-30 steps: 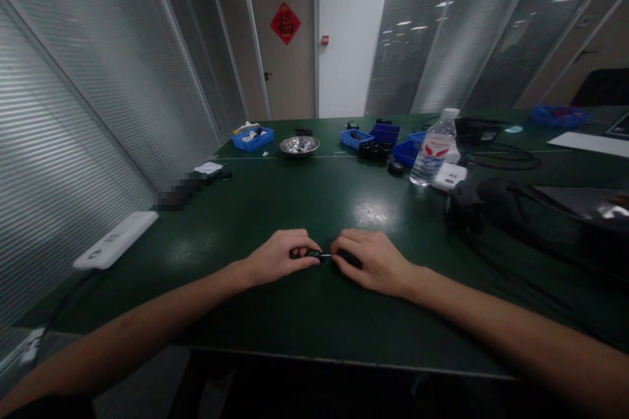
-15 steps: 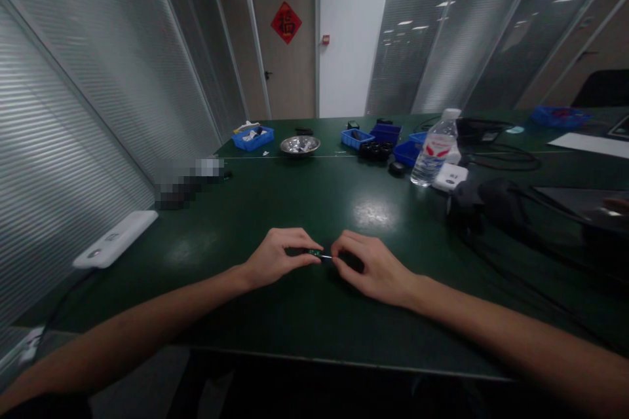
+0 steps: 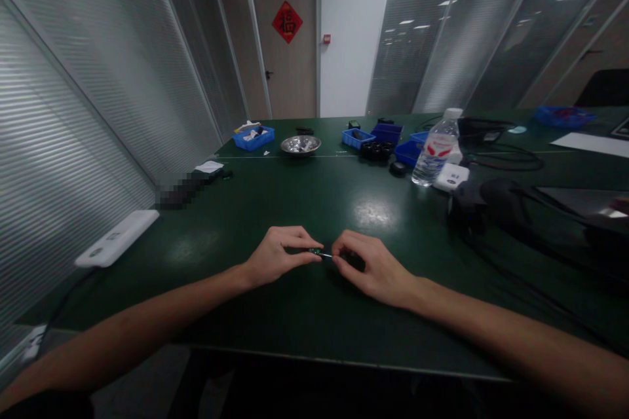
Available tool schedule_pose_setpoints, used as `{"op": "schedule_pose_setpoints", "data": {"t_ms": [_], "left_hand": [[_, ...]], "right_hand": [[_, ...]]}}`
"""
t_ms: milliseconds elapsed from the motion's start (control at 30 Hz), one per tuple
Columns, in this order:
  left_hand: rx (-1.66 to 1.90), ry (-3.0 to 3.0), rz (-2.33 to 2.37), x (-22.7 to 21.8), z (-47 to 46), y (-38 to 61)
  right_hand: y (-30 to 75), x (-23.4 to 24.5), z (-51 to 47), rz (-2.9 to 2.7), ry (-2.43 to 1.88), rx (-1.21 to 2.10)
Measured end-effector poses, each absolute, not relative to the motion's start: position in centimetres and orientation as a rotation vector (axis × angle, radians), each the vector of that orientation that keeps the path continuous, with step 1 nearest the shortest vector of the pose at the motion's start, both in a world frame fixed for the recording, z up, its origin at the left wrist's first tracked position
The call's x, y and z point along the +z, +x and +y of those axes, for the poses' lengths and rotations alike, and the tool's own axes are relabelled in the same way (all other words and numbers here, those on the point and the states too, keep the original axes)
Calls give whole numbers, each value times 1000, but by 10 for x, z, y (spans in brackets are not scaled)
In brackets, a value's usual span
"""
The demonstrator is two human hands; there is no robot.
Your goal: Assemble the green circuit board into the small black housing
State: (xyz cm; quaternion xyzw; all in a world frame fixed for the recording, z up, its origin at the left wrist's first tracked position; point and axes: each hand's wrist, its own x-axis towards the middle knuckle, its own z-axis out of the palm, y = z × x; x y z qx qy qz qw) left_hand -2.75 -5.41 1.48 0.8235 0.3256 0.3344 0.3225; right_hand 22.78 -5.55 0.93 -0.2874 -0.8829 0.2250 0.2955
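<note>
My left hand (image 3: 280,254) rests on the dark green table (image 3: 314,314), its fingers pinched on a small dark part with a green edge (image 3: 315,251). My right hand (image 3: 369,264) is close to the right of it, fingers curled round a thin tool with a silvery tip (image 3: 327,256) that meets the small part. The tool's dark handle is mostly hidden under my right fingers. Both forearms lie across the near edge of the table.
A white power strip (image 3: 116,246) lies at the left edge. At the back stand blue bins (image 3: 253,138), a metal bowl (image 3: 301,144) and a water bottle (image 3: 432,152). Black cables and dark gear (image 3: 496,203) crowd the right side.
My right hand has lifted and uncurled slightly from a flatter fist, showing the tool's tip more clearly. My left hand has stayed in place on the small part.
</note>
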Motion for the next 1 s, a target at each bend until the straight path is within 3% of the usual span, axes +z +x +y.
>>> {"op": "schedule_pose_setpoints", "data": {"t_ms": [767,1000], "left_hand": [[926,2181,813,13,-59,-21],[714,2247,793,17,-55,-22]], "right_hand": [[225,12,-59,-2347,-745,522],[226,8,-56,-2417,-805,448]]}}
